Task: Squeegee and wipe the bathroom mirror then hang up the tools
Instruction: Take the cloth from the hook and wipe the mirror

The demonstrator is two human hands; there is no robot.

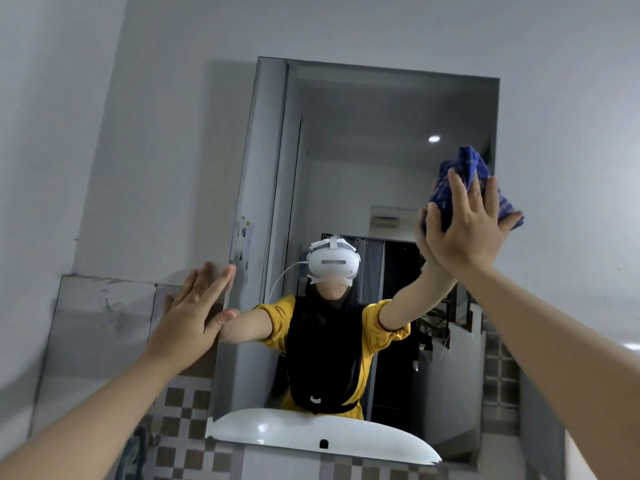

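Observation:
The frameless bathroom mirror hangs on a pale wall straight ahead and reflects a person in a yellow top with a white headset. My right hand presses a crumpled blue checked cloth flat against the glass at the mirror's right edge, about mid-height. My left hand is spread flat, fingers apart, against the wall and the mirror's lower left edge, holding nothing. No squeegee is in view.
A white basin shows in the mirror's lower part. Brown and white checked tiles cover the wall below. A grey glossy panel sits left of the mirror.

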